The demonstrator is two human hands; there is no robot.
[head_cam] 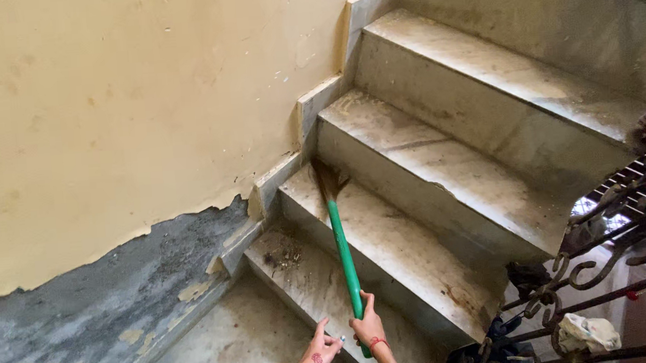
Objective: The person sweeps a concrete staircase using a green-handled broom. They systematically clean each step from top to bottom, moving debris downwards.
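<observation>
The wall (102, 107) fills the left of the view, its yellow paint peeled away low down to bare grey plaster. The stairs (485, 99) climb from lower left to upper right in pale, streaked stone, four treads visible, each dulled with dust. A dark iron railing (634, 234) of scrolled bars closes the right side, with cloths caught among the bars near its foot. The broom (341, 249) lies slanted across the second tread, its green handle running up from the hands to a dark bristle head pressed into the corner where tread meets skirting. Judged by its look, it is light and stiff along the handle, soft and yielding at the bristles; the smooth handle may slip in a loose grasp, so it is best taken near the lower end, with a second hold higher up for control. Debris (286, 253) sits in a small heap on the lowest tread by the wall. The right hand (368, 328) is wrapped closed around the handle's lower end, a red band at the wrist. The left hand (320, 353) is spread open with fingers splayed, empty, just beside the handle's tip.
</observation>
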